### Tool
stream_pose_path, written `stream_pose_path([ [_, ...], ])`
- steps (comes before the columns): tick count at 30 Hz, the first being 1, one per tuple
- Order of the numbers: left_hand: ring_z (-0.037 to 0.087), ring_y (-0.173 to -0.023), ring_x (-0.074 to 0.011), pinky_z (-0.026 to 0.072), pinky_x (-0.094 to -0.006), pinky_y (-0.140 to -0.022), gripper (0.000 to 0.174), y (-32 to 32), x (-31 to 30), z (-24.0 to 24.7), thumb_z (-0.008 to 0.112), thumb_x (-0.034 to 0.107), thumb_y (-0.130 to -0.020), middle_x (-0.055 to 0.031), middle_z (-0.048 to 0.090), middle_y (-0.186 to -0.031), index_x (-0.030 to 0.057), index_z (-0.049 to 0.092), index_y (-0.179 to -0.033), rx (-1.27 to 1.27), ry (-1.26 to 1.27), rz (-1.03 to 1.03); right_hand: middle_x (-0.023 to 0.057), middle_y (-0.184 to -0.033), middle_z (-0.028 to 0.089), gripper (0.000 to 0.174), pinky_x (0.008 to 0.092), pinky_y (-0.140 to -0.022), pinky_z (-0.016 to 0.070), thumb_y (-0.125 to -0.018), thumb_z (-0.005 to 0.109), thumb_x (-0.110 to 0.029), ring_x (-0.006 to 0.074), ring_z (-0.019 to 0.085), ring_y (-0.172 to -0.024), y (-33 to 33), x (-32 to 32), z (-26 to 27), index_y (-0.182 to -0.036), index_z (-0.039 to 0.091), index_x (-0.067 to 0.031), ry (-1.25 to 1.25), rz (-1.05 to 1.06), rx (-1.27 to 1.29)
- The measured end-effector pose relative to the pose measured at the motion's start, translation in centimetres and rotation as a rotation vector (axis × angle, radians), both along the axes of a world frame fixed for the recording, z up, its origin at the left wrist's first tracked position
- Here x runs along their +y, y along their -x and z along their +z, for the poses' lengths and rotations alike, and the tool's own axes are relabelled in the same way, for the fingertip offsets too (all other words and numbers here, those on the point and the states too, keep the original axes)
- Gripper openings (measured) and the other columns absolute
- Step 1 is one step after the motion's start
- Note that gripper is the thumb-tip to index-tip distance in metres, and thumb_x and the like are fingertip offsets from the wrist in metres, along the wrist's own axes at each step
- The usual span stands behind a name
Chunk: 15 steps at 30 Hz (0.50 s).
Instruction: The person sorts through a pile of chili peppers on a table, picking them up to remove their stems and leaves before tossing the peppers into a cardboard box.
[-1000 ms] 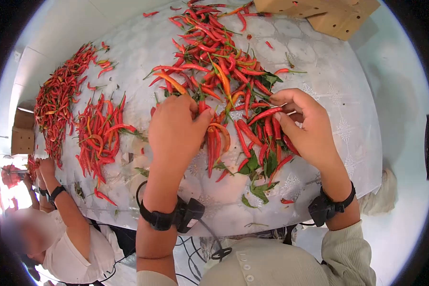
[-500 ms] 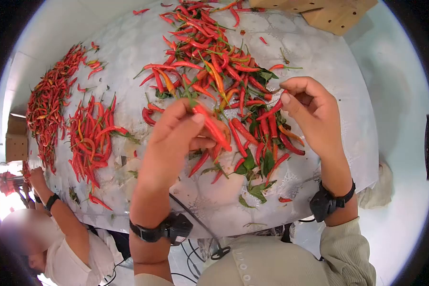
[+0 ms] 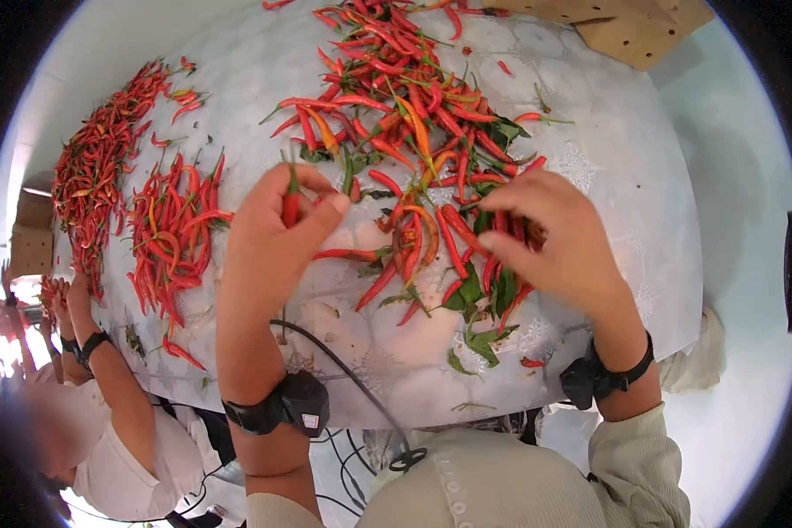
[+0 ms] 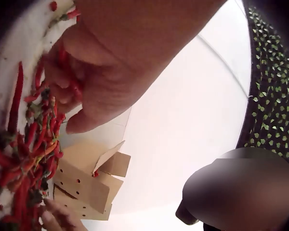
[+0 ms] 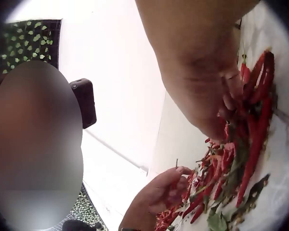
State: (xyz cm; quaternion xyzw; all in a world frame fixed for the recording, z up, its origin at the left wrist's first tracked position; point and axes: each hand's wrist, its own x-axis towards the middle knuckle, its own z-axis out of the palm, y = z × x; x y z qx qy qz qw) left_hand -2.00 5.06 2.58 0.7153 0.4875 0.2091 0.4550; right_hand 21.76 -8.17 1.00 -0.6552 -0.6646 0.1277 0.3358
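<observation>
My left hand [image 3: 268,242] holds red chillies in curled fingers at the left of the central heap; one chilli [image 3: 291,204] has its green stem pointing up, and another green stem [image 3: 349,172] stands by the thumb tip. The left wrist view shows red between the bent fingers of this hand [image 4: 98,67]. Over the right side of the heap, my right hand [image 3: 567,242] has thumb and fingers apart around several red chillies [image 3: 510,227] lying among green leaves [image 3: 481,345]. In the right wrist view its fingertips [image 5: 226,113] touch chillies.
A small chilli pile [image 3: 171,238] and a larger one [image 3: 97,176] lie to the left on the patterned cloth [image 3: 633,290]. A cardboard box [image 3: 642,31] stands at the back right. Another person [image 3: 119,414] works at the lower left; a black cable [image 3: 352,370] crosses the front edge.
My left hand has moved left from the heap, with chillies in it. My right hand has come down and left over the chillies, and the one at its fingertips is no longer seen there.
</observation>
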Motion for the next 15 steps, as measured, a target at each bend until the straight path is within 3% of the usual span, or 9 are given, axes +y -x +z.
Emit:
stream_pose_path([
  [2,0.049,-0.054,-0.0153,0.0373,-0.03,-0.05,0.028,0.3,-0.3,-0.1,0.07,0.024,-0.078,-0.003,0.049,-0.059,0.0026,0.055,-0.088,0.167,-0.089,-0.103,0.0102,-0.084,0.058,0.013,0.0388,-0.072,0.0472,-0.071,0.064,-0.006,0.0293,0.056,-0.08,0.3,0.0,-0.1,-0.084,0.063,-0.0056,0.001,0.08,-0.078],
  [4,0.052,-0.056,-0.0209,0.0398,-0.0334,-0.052,0.032,0.1,-1.3,0.1,0.071,0.026,-0.075,-0.0082,0.051,-0.06,0.0021,0.054,-0.088,0.314,-0.18,-0.236,0.0092,-0.084,0.058,0.012,0.0384,-0.073,0.0467,-0.069,0.063,-0.003,0.0296,0.056,-0.082,0.1,0.0,0.1,-0.081,0.064,-0.0059,0.011,0.004,-0.127],
  [5,0.056,-0.061,-0.0277,0.0422,-0.0377,-0.056,0.035,-0.3,-1.8,0.7,0.071,0.027,-0.074,-0.0137,0.054,-0.064,0.0014,0.053,-0.089,0.371,-0.136,-0.277,0.009,-0.084,0.058,0.013,0.0384,-0.073,0.0465,-0.069,0.062,-0.003,0.0296,0.056,-0.083,-0.2,0.2,0.1,-0.082,0.064,-0.0061,0.006,-0.044,-0.158],
  [8,0.053,-0.06,-0.0165,0.0421,-0.0305,-0.057,0.029,-1.5,-3.0,-0.8,0.07,0.024,-0.078,-0.0068,0.053,-0.064,0.0032,0.054,-0.089,0.174,-0.252,-0.376,0.0086,-0.083,0.058,0.016,0.0386,-0.073,0.046,-0.069,0.063,-0.003,0.0295,0.056,-0.084,0.0,1.2,-0.5,-0.084,0.064,-0.0067,-0.15,-0.044,-0.162],
  [9,0.053,-0.061,-0.0165,0.0423,-0.0304,-0.058,0.028,-2.2,-3.3,-0.5,0.07,0.023,-0.078,-0.007,0.054,-0.066,0.0028,0.054,-0.09,0.133,-0.176,-0.377,0.0084,-0.083,0.058,0.016,0.0388,-0.073,0.0457,-0.069,0.063,-0.003,0.0294,0.055,-0.084,0.2,1.9,-0.7,-0.085,0.064,-0.007,-0.235,-0.02,-0.152],
  [11,0.054,-0.062,-0.0166,0.0426,-0.0303,-0.058,0.026,-3.3,-4.1,-0.2,0.069,0.02,-0.079,-0.0074,0.055,-0.069,0.0019,0.054,-0.09,0.057,-0.019,-0.38,0.0085,-0.082,0.057,0.016,0.0394,-0.072,0.0449,-0.07,0.064,-0.006,0.0297,0.055,-0.084,0.8,2.9,-1.2,-0.086,0.064,-0.0072,-0.239,-0.004,-0.241],
  [15,0.053,-0.063,-0.0122,0.0429,-0.0277,-0.058,0.025,-3.3,-4.3,-1.6,0.067,0.017,-0.081,-0.0045,0.056,-0.072,-0.0001,0.053,-0.093,-0.126,-0.04,-0.465,0.0091,-0.082,0.055,0.016,0.0403,-0.07,0.0436,-0.072,0.066,-0.011,0.0298,0.054,-0.082,0.9,2.5,-0.8,-0.087,0.065,-0.0077,-0.097,-0.042,-0.377],
])
